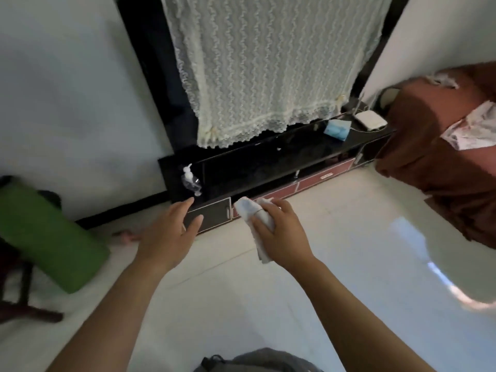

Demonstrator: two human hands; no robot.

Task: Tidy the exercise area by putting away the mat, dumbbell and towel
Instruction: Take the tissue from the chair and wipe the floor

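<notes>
Towel point(253, 212) work appears to be the step in hand: the right hand point(279, 237) holds the folded white cloth, its fingers point(261, 224) curled round it, above the pale floor point(335, 264) just in front of the low black TV cabinet point(268, 162). The left hand point(169, 237) reaches toward the small dark cabinet door point(212, 214), fingers point(185, 208) straight and spread, holding nothing; whether they touch the door cannot be told.

The green mat point(45, 232) is already rolled and lies at the left by the wall, on what looks like a dark stool, so that part seems done or nearly so. A small pink object point(126, 235) lies on the floor beyond the left wrist; it may be the dumbbell, but blur makes that uncertain. If so, it is not yet put away.

By this judgement the task is past its middle: the towel needs a place, likely in or on the cabinet, and the dumbbell may remain.
</notes>
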